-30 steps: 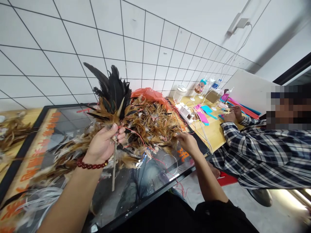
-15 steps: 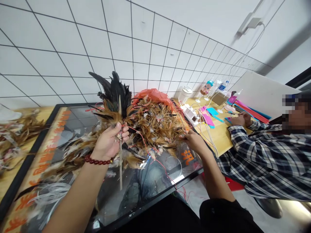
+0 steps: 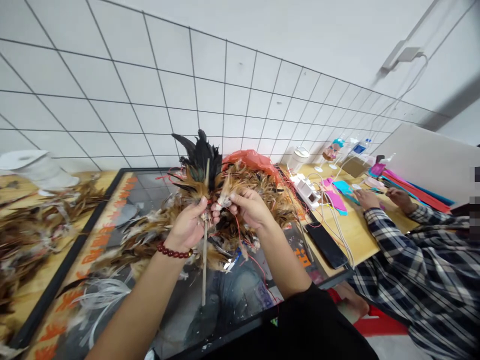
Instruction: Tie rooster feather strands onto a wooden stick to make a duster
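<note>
Brown and black feathers are dominating the scene, and we are taking the big feather pile (image 3: 247,200) on the glass-topped panel (image 3: 123,200) as our landmark. Far left of the pile, we are noting a white roll (image 3: 35,167) and loose feathers (image 3: 33,230) lying on the wooden bench. Just left of the pile, our left hand (image 3: 187,227), wearing a red bead bracelet (image 3: 174,251), is closing firmly around a thin wooden stick (image 3: 204,270); the stick is hanging nearly upright below the fist, and a feather bundle (image 3: 198,165) bound to its top is fanning out above the fingers. Directly in front of the pile, our right hand (image 3: 249,207) is pinching a small tuft of feathers (image 3: 226,192) between thumb and fingertips, holding it just beside the bundle and touching the left hand's fingers. Red thread (image 3: 240,235) is trailing down from the hands over the glass. Right of the pile, a white power strip (image 3: 307,187) and a black phone (image 3: 327,245) are lying on the bench. Further right, another person in a plaid sleeve (image 3: 405,240) is handling pink and blue pieces (image 3: 337,195).
</note>
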